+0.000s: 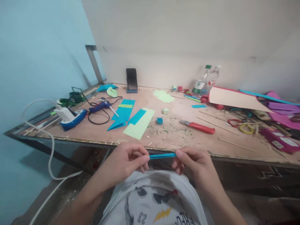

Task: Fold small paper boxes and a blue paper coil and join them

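A thin blue paper strip (162, 155) stretches between my two hands, just below the near edge of the wooden table (178, 137). My left hand (130, 157) pinches its left end between thumb and fingers. My right hand (193, 161) pinches the right end the same way. Both hands hover above my lap, in front of my white printed shirt (154, 200).
On the table lie blue and light-green paper pieces (133, 120), a blue glue gun (100, 107), a white plug on a blue power strip (71, 118), a red-handled cutter (199, 126), a small blue cube (159, 120), a phone on a stand (131, 79), bottles (201, 82), scissors (239, 125), pink paper sheets (283, 114).
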A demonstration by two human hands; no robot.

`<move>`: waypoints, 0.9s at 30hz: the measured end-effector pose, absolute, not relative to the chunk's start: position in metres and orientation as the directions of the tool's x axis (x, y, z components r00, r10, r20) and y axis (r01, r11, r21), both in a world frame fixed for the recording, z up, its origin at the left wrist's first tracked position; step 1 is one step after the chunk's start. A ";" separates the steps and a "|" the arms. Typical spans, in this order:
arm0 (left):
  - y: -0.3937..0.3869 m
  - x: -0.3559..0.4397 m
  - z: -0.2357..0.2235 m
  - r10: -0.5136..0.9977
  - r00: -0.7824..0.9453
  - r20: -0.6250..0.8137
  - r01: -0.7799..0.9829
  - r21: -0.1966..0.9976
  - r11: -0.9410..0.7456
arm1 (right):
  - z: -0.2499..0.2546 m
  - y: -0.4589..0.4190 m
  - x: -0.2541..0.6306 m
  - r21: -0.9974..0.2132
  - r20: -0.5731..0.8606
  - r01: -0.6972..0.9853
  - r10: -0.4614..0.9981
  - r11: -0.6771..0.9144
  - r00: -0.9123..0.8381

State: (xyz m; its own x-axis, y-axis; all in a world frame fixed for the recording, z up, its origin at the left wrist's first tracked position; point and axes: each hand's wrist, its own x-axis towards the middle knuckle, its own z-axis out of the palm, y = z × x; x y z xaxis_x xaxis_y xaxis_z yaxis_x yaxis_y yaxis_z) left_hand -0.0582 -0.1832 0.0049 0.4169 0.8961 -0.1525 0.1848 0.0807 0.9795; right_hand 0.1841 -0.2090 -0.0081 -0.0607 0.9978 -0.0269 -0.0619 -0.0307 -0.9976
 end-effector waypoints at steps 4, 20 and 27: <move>-0.183 -0.060 0.004 0.896 0.413 -0.162 0.209 0.975 0.080 | -0.010 -0.211 0.182 -1.000 0.022 -0.016 0.997 0.021 -0.070; -0.181 -0.032 0.000 0.830 0.512 -0.223 0.266 0.959 0.093 | -0.022 -0.210 0.180 -0.999 0.015 -0.046 0.996 0.011 -0.085; -0.188 -0.033 -0.002 0.857 0.486 -0.172 0.447 0.891 -0.075 | -0.017 -0.210 0.175 -0.993 -0.101 -0.039 0.979 -0.109 -0.176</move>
State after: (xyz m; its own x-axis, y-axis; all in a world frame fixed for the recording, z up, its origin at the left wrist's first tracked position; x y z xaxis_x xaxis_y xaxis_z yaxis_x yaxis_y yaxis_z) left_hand -0.0334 -0.1876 -0.0015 0.4861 0.8569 -0.1717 0.4470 -0.0750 0.8914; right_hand 0.1749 -0.2097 -0.0173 -0.1763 0.9792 -0.1008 -0.0394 -0.1094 -0.9932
